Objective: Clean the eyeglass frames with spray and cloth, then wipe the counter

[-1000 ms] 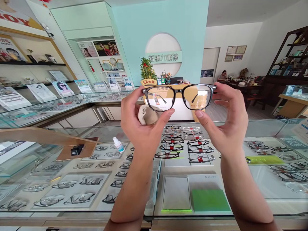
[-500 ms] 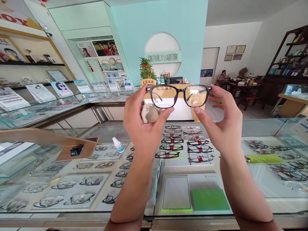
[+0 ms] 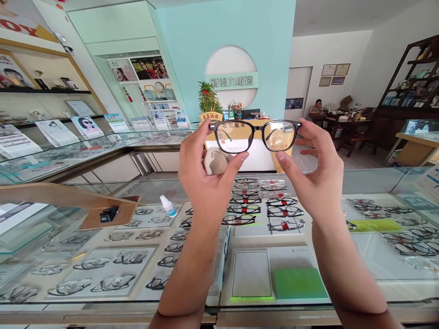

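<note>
A pair of black-framed eyeglasses [image 3: 256, 129] is raised level above the glass counter, its front upright before me. My left hand [image 3: 209, 169] grips the left end of the frame. A crumpled beige cloth [image 3: 216, 161] is tucked in that same hand, below the left lens. At the right end, my right hand [image 3: 317, 169] closes its fingers on the frame, thumb just under the right lens. Through the clear lenses the counter behind shows, and small print is on the right lens. The temples are mostly hidden behind the lenses.
Rows of eyeglasses [image 3: 244, 208] lie inside the glass display counter [image 3: 192, 297]. On top stand a small white spray bottle [image 3: 168, 206] and a wooden stand [image 3: 109, 212]. A green box [image 3: 300, 283] lies at the front. At the back right a person [image 3: 316, 107] sits by a dark table.
Both hands and the eyeglasses have barely shifted, the hands coming very slightly closer together. The beige cloth in the left hand sits slightly further right. Everything else stays the same.
</note>
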Available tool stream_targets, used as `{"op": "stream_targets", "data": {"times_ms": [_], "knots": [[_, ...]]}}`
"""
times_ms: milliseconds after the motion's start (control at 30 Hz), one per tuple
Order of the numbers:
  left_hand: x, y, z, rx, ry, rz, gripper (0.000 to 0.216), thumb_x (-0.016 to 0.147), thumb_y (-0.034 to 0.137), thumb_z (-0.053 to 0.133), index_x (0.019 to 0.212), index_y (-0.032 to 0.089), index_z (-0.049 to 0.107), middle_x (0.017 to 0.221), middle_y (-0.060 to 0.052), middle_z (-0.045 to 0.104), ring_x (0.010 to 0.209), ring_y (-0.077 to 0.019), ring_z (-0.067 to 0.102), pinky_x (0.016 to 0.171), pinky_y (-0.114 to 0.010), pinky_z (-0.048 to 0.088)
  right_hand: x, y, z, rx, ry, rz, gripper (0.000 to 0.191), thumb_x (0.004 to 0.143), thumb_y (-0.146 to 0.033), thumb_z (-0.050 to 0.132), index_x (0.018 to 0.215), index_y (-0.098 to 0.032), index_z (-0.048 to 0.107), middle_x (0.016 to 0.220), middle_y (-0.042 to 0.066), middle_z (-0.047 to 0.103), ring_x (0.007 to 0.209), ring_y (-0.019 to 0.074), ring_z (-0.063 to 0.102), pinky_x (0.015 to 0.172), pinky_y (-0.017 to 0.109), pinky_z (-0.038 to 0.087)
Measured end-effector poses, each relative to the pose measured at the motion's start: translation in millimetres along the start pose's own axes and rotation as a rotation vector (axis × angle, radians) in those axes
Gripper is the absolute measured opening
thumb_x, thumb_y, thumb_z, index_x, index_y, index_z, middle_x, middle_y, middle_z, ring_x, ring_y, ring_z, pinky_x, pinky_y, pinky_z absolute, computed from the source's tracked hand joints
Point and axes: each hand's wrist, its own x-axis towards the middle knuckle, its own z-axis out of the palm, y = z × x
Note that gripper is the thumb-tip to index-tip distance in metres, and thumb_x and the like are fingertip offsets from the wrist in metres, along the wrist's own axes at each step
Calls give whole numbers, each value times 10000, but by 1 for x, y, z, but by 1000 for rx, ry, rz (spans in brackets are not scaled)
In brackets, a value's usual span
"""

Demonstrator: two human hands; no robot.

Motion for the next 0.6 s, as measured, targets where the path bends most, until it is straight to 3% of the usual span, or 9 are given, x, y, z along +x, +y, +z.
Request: {"op": "stream_targets", "data": {"times_ms": [367, 600], "knots": [[-1, -2, 2, -52, -12, 10, 767, 895, 529, 851, 1572, 340, 544, 1520, -98, 635, 1479, -354, 571, 1211, -547, 507, -1, 4, 2, -3, -29, -19, 597, 1019, -460, 703, 1575, -382, 499, 1492, 117, 691, 1296, 366, 700, 954, 606, 647], [1, 3, 0, -4, -9, -14, 756, 879, 592, 847, 1537, 331, 580, 1459, -102, 682, 1406, -348, 628, 1162, -542, 545, -1, 6, 2, 21, -61, 9, 585, 1011, -461, 723, 1541, -356, 498, 1467, 122, 712, 1207, 337, 736, 928, 585, 656]]}}
